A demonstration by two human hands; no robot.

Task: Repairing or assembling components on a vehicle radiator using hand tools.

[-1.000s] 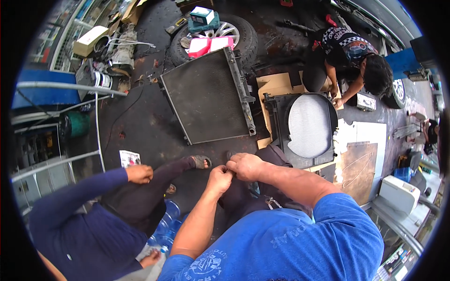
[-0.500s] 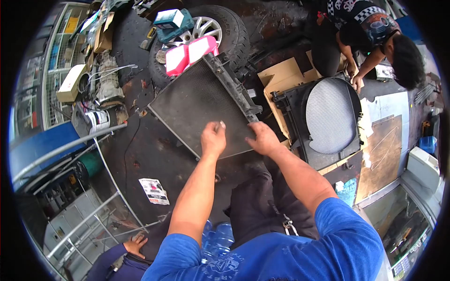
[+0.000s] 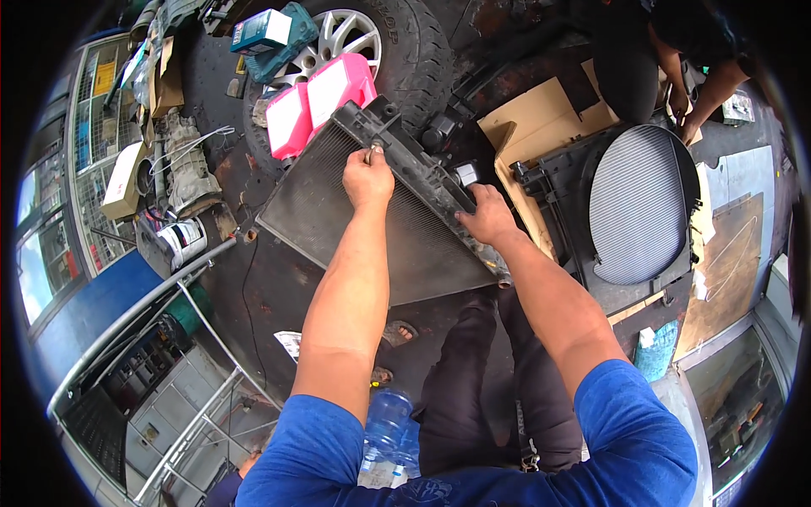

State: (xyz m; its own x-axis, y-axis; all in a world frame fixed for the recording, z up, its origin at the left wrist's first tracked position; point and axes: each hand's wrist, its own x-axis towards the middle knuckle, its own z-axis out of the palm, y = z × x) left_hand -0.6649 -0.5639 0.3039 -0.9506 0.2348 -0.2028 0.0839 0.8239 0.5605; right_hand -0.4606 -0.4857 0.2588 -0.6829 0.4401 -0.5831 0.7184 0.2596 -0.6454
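Note:
A dusty old radiator [image 3: 338,228] lies tilted in front of me, with its black plastic side tank running diagonally along its right edge. My left hand [image 3: 369,179] is closed near the upper part of that tank, in a pinch; what sits between its fingertips is too small to name. Lower down, my right hand [image 3: 492,218] grips the side tank, its thumb and fingers on the black plastic. To the right lies a second radiator [image 3: 638,203] with a black fan shroud and a large round opening showing clean silver fins.
Beyond the radiator lies a wheel with tyre [image 3: 414,68], bearing pink-and-white containers [image 3: 317,97] and a teal box [image 3: 260,32]. Cardboard [image 3: 541,118] lies under the second radiator. A co-worker's hands [image 3: 686,118] are at its far edge. Metal railing [image 3: 203,287] stands left; water bottles [image 3: 390,418] are near.
My left hand has moved up and away from me, to the side tank's upper part. The right hand has shifted slightly right and farther along the tank. The view has shifted too.

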